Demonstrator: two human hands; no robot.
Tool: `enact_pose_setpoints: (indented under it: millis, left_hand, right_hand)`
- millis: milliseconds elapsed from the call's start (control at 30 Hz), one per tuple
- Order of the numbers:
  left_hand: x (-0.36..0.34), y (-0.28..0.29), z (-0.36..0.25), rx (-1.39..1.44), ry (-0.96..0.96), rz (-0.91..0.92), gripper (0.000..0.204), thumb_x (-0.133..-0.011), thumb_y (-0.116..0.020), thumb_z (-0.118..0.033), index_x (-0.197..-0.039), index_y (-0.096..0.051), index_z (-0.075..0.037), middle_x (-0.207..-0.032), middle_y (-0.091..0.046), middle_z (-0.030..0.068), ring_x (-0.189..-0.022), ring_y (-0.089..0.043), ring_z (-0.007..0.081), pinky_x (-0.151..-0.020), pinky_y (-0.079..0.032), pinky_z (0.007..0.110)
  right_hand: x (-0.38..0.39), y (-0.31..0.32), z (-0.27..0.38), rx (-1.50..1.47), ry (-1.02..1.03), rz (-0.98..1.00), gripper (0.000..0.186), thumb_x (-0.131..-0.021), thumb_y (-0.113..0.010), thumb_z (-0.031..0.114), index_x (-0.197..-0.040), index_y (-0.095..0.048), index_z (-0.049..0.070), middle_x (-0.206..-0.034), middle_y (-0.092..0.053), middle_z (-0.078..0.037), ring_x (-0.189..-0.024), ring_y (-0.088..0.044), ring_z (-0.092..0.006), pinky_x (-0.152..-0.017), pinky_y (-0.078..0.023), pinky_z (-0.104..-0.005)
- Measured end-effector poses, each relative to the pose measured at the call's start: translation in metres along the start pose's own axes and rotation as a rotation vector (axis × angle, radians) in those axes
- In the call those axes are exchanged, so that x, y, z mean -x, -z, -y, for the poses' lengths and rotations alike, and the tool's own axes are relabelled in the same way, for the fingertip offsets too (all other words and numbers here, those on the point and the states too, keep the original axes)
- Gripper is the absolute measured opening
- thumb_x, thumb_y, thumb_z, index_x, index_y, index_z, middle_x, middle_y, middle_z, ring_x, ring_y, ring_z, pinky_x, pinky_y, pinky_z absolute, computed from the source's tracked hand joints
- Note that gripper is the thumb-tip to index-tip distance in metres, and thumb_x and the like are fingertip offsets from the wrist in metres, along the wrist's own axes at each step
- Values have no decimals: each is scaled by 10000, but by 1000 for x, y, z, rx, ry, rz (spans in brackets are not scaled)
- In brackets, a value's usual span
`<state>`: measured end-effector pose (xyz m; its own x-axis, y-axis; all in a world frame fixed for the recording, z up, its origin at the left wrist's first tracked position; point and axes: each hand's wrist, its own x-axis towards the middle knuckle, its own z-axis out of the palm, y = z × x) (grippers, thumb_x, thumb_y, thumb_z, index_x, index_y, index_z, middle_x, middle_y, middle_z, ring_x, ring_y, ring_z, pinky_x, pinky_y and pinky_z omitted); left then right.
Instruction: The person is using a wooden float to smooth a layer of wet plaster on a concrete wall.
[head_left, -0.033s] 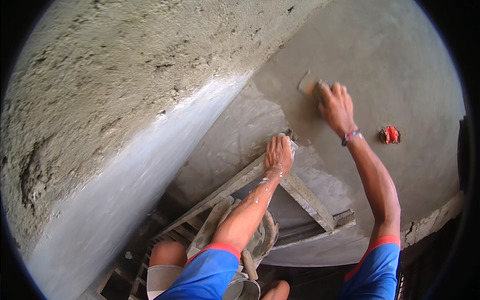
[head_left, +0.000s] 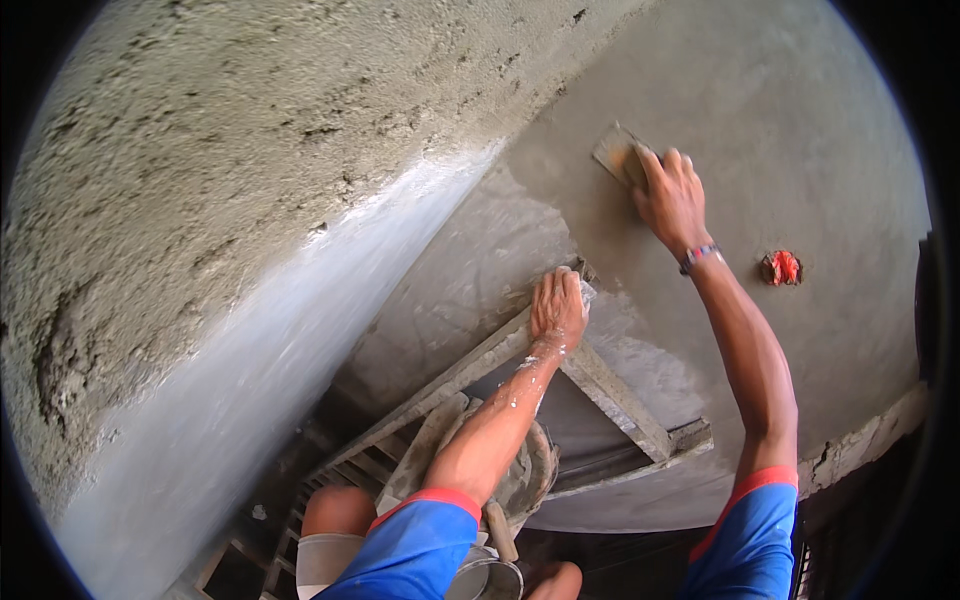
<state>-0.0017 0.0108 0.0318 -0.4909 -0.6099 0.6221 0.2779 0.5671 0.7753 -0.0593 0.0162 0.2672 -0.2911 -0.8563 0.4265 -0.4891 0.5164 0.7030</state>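
My right hand [head_left: 671, 202] is closed on a small flat-bladed trowel [head_left: 612, 150] at the grey plastered wall [head_left: 740, 110]. The blade points up and left from my fingers, partly covered by them. Lower and to the left, my left hand [head_left: 558, 310] is wrapped over the top corner of a wooden frame [head_left: 615, 400] crusted with cement. White smears of plaster mark that wrist. Beneath my left forearm sits a bucket [head_left: 540, 460] with grey mix in it, and a tool's wooden handle [head_left: 500, 530] sticks out over its near side.
A rough, pitted cement surface [head_left: 220, 170] fills the upper left, bordered by a smooth pale strip [head_left: 270, 370]. Red material shows in a hole [head_left: 781, 268] in the wall on the right. Below are a metal pail [head_left: 485, 580] and wooden slats [head_left: 285, 540] near my knees.
The trowel and my right hand have shifted slightly upward, and more of the blade's face shows. My left hand stays on the wooden frame.
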Motion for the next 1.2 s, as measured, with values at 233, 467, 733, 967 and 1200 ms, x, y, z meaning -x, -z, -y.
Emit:
enact_pose_setpoints:
  millis: [233, 467, 733, 967, 1200]
  left_hand:
    - [4, -2, 2, 13, -19, 2, 438, -748, -729, -63, -1126, -513, -16, -1106, -592, 169, -1039, -581, 366, -905, -465, 481]
    - [1, -1, 5, -10, 7, 31, 440, -745, -725, -68, -1128, -514, -17, -1108, -595, 164, -1046, -574, 369, -918, -460, 476]
    - [5, -3, -1, -15, -37, -17, 304, -803, -674, -119, -1047, -506, -50, -1107, -588, 144, -1030, -572, 331, -880, -463, 447]
    - [3, -4, 3, -43, -32, -13, 289, -818, -668, -135, -1044, -510, -47, -1114, -588, 144, -1040, -570, 333, -889, -465, 444]
    - [4, -4, -2, -32, -26, 12, 249, -833, -638, -119, -1036, -511, -48, -1107, -586, 143, -1039, -570, 331, -897, -462, 449]
  right_hand:
    - [-23, -43, 72, 65, 27, 2, 368, -808, -628, 96, -1169, -581, 46, -972, -601, -147, -924, -611, -320, -702, -533, -417]
    - [-14, -15, 41, 90, 124, 17, 531, -843, -602, 118, -1367, -518, 126, -1069, -614, -141, -932, -625, -324, -724, -559, -414]
    - [-51, -41, 87, 129, -34, 90, 465, -897, -544, 96, -1361, -544, 63, -942, -652, -145, -865, -646, -293, -678, -551, -384]
    - [-4, -47, 75, 203, 278, 244, 463, -901, -558, 126, -1362, -532, 95, -1009, -635, -130, -925, -629, -283, -712, -532, -398]
    - [-50, -17, 42, 75, -68, -25, 479, -901, -534, 121, -1380, -519, 120, -1040, -625, -108, -929, -613, -287, -727, -521, -405]
